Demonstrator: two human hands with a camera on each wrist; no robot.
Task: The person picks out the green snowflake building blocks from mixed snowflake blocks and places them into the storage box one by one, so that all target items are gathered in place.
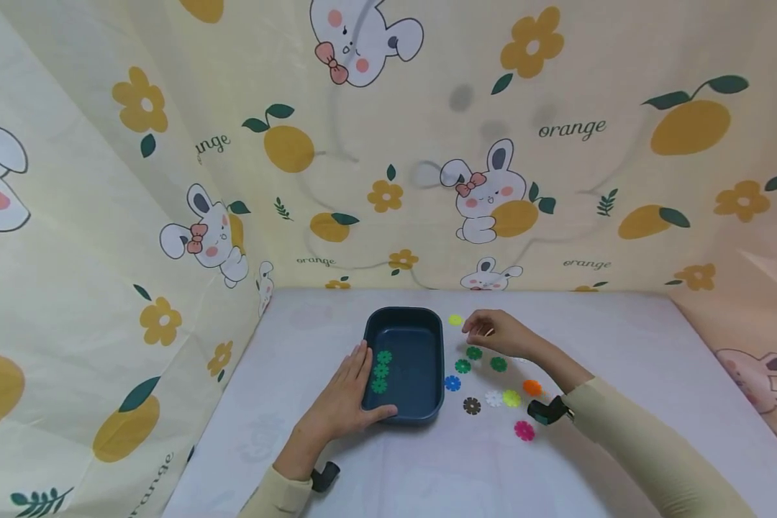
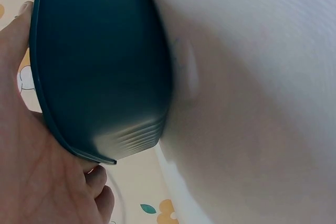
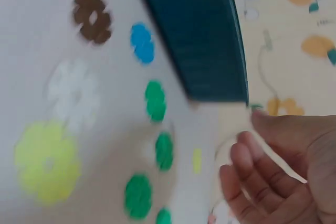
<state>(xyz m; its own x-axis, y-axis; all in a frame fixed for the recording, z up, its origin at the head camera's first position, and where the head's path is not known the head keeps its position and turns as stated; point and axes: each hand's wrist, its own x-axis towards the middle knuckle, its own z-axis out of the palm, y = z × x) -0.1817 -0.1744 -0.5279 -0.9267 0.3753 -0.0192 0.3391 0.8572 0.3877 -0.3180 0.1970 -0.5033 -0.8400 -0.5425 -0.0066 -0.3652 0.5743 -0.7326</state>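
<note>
A dark blue rectangular tray [image 1: 411,414] stands on the table; three green snowflake building discs [image 1: 380,371] lie along its left side. My left hand [image 1: 339,396] rests against the tray's near left corner, with fingers straight along the left side and thumb over the near rim. My right hand [image 1: 501,334] hovers right of the tray, its fingers loosely bent and apart from the thumb; I see no disc between them. Below it lie more green discs [image 1: 498,364]. A yellow disc [image 1: 455,320] lies near its fingertips. The left wrist view shows the tray's outer wall [image 2: 105,66].
Right of the tray lie a blue disc [image 1: 452,383], a brown disc [image 1: 471,406], a white disc [image 1: 494,398], another yellow disc [image 1: 511,398], an orange disc [image 1: 532,388] and a pink disc [image 1: 524,431]. A patterned curtain [image 1: 362,237] hangs behind the white table [image 1: 440,475].
</note>
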